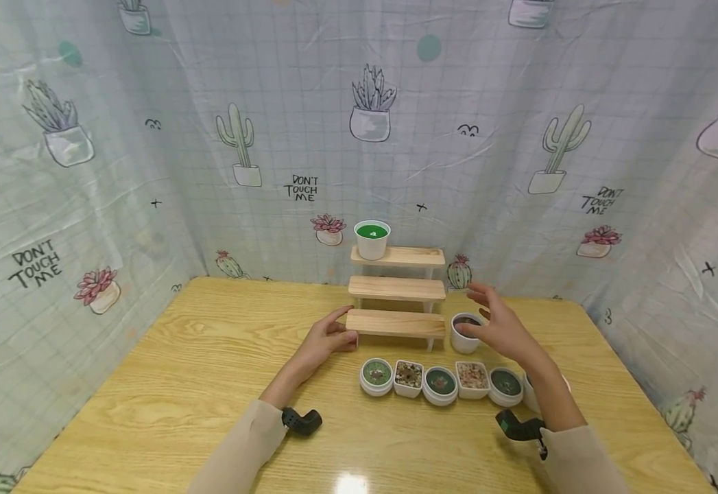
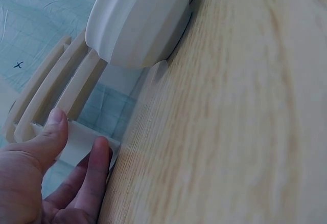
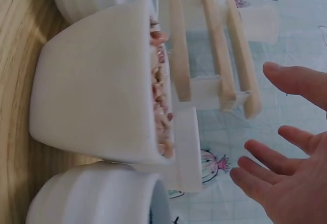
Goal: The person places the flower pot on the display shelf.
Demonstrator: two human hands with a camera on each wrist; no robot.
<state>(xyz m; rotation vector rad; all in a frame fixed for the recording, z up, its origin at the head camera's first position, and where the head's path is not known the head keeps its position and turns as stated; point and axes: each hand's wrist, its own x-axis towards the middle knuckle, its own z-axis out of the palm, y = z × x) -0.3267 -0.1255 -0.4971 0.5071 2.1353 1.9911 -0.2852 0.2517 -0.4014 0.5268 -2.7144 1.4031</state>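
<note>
A three-step stand (image 1: 396, 320) of pale wood with white supports stands at the back of the table. My left hand (image 1: 324, 341) holds its left end; in the left wrist view the thumb (image 2: 57, 121) lies against the lowest step's end and the fingers bend by the white side panel (image 2: 82, 141). To the stand's right is a white round pot (image 1: 462, 343) with dark contents. Over this pot my right hand (image 1: 503, 333) hovers, fingers spread, holding nothing. A white pot with a green top (image 1: 372, 245) sits at the top step's left end.
In front of the stand runs a row of small white pots: a round one with green contents (image 1: 376, 379), a square one with pebbles (image 1: 409, 379), a square one with pinkish stones (image 1: 472, 381) and others. My right forearm partly hides the row's right end. A patterned curtain (image 1: 297, 137) hangs behind.
</note>
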